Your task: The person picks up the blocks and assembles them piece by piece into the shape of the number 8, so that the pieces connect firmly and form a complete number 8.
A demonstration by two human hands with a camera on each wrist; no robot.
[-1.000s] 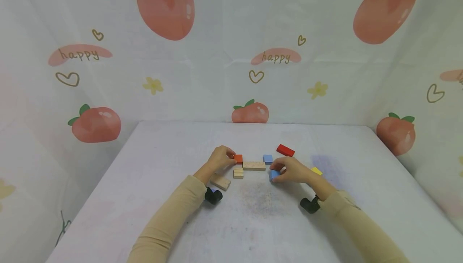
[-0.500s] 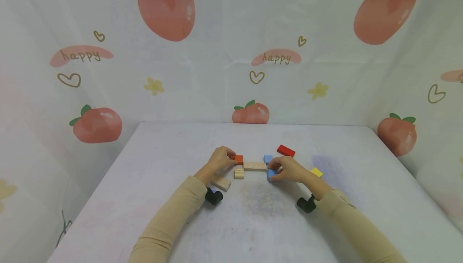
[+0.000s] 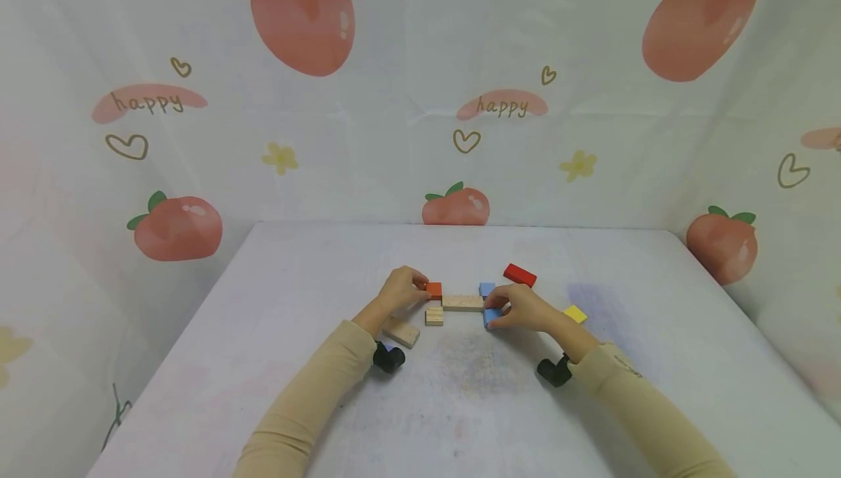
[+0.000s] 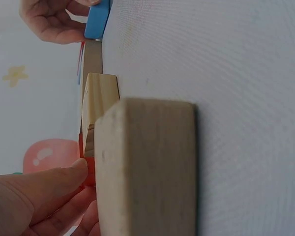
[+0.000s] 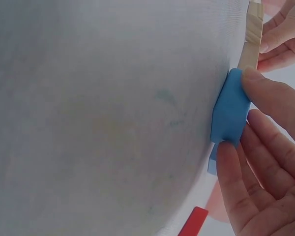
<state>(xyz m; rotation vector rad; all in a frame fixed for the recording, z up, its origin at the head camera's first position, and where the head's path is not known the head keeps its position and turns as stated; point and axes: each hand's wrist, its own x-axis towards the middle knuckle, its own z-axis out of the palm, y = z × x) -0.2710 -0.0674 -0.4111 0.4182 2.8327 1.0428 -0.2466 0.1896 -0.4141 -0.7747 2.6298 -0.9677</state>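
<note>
Left hand [image 3: 399,289]: pinching red block [image 3: 434,290]
Right hand [image 3: 523,308]: pinching smooth blue block [image 5: 230,108]
Grained wooden bar [image 3: 463,303]: lying at blue block's ten o'clock

Blue block: Pinched in the right hand [image 3: 525,308], the blue block [image 3: 492,318] has slid left over the past second, most of the way in the first half.
Plank: The gap seen earlier off the fingertips has closed, leaving the block right beside the end of the wooden plank [image 3: 463,303] nearest that hand.
Small blue cube: Beyond the fingers, the small blue cube [image 3: 487,289] now stands nearly in line with the block.
Right sleeve: Shifted left behind the hand, the sleeve [image 3: 631,398] follows, along with the black wrist camera [image 3: 555,372].
Yellow block: More of the yellow block [image 3: 575,314] now shows beside the wrist.
</note>
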